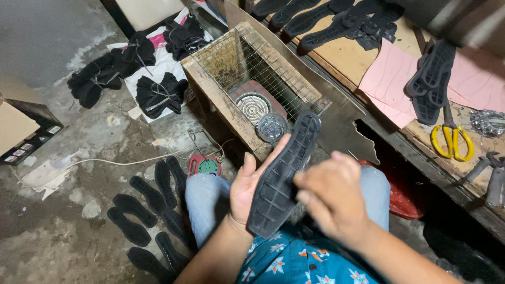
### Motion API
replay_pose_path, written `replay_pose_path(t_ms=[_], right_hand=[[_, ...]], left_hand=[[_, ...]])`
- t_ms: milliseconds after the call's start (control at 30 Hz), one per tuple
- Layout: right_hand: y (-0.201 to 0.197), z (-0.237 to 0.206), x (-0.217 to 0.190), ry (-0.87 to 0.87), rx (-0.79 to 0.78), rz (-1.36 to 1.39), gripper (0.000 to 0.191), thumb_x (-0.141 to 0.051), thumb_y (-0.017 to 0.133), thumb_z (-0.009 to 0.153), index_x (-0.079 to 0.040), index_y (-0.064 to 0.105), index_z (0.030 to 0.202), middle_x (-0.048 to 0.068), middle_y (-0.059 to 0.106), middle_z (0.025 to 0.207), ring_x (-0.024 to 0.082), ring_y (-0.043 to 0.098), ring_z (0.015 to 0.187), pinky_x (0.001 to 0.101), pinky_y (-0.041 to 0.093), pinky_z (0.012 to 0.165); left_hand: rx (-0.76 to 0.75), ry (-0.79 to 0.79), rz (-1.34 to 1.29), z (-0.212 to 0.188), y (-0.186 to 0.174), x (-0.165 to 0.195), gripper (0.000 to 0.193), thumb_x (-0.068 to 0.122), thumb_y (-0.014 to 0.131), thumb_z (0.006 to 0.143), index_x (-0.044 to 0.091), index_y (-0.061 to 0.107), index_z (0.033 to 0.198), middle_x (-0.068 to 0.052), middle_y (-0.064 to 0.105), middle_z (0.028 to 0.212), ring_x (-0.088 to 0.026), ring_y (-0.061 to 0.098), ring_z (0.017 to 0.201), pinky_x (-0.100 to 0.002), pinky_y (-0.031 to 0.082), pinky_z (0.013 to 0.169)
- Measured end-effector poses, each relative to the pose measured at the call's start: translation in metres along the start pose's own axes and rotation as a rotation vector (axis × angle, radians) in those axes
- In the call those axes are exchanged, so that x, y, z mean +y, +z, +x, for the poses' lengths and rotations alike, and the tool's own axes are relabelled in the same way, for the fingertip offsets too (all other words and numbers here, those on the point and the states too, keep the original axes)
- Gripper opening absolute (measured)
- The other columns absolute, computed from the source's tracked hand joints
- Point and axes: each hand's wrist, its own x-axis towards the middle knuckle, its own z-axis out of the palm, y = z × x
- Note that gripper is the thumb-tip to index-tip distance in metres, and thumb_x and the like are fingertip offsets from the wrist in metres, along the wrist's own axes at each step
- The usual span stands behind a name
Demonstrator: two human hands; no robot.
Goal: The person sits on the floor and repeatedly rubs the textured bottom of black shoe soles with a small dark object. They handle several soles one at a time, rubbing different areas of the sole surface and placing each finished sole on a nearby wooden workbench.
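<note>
So from the head view I'm looking down at a long black rubber shoe sole with a gridded tread point(281, 173), held tread side up above the lap, toe end pointing up toward the heater box. The left hand point(247, 192) is cupped under it, fingers wrapped around the left edge, so it's clamped on the sole. The right hand point(331, 197) is blurred and sits at the sole's right edge; fingers look curled together and touching the rubber, but I honestly can't tell if it's gripping or just rubbing along it. What worries me: the toe tip sits near the wooden box with green wire mesh point(247, 68) and the round coil heater point(251, 105) inside it, so if the sole tips forward it could hit the mesh or get too warm, I'd guess. Grip is mostly one-handed, so a slip could drop it onto the flat black insoles on the concrete floor point(150, 210). Also the white cable point(121, 162) runs across the floor by the knee, easy to snag. The yellow-handled scissors point(451, 141) on the bench are well apart, no issue there.
</note>
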Motion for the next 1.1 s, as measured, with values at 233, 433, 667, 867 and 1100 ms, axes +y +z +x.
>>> replay_pose_path(t_ms=[233,433,667,867,1100], right_hand=[[0.002,0.008,-0.005,0.030,-0.039,0.016,0.026,-0.020,0.073,0.087,-0.010,0.071,0.112,0.003,0.066,0.100,0.023,0.063,0.102,0.0496,0.033,0.114],[0.001,-0.014,-0.009,-0.210,-0.211,0.156,0.026,-0.020,0.075,0.091,-0.009,0.071,0.114,0.001,0.068,0.100,0.021,0.064,0.098,0.0507,0.034,0.110],[-0.014,0.002,0.022,0.214,0.119,0.079,0.025,-0.012,0.068,0.093,-0.007,0.069,0.118,0.003,0.066,0.101,0.025,0.062,0.106,0.0454,0.042,0.116],[-0.016,0.006,0.004,-0.030,-0.074,0.122,0.028,-0.016,0.072,0.084,-0.005,0.071,0.110,0.006,0.069,0.094,0.024,0.065,0.097,0.0528,0.038,0.107],[-0.017,0.022,0.032,0.281,0.171,0.027,0.022,-0.012,0.067,0.095,-0.006,0.070,0.116,0.006,0.063,0.095,0.025,0.061,0.100,0.0450,0.044,0.113]], left_hand=[[-0.037,0.063,-0.087,0.002,-0.010,0.004,0.088,0.062,0.040,0.108,0.009,0.012,0.172,-0.019,0.030,0.169,-0.028,0.036,0.153,-0.046,0.027,0.127],[-0.062,0.093,-0.170,0.007,-0.005,0.007,0.081,0.057,0.040,0.108,0.011,0.014,0.170,-0.013,0.029,0.169,-0.023,0.034,0.154,-0.059,0.022,0.128],[0.001,0.069,-0.066,0.000,0.005,0.005,0.077,0.041,0.048,0.106,0.014,0.015,0.170,-0.009,0.029,0.170,-0.022,0.034,0.151,-0.060,0.028,0.126],[-0.081,-0.020,-0.152,-0.005,0.004,0.011,0.078,0.022,0.063,0.093,0.006,0.029,0.162,-0.026,0.037,0.161,-0.036,0.037,0.150,-0.055,0.042,0.116],[-0.095,-0.115,-0.341,-0.017,-0.010,0.011,0.070,0.015,0.066,0.088,0.007,0.038,0.151,-0.023,0.039,0.159,-0.035,0.035,0.155,-0.074,0.036,0.112]])
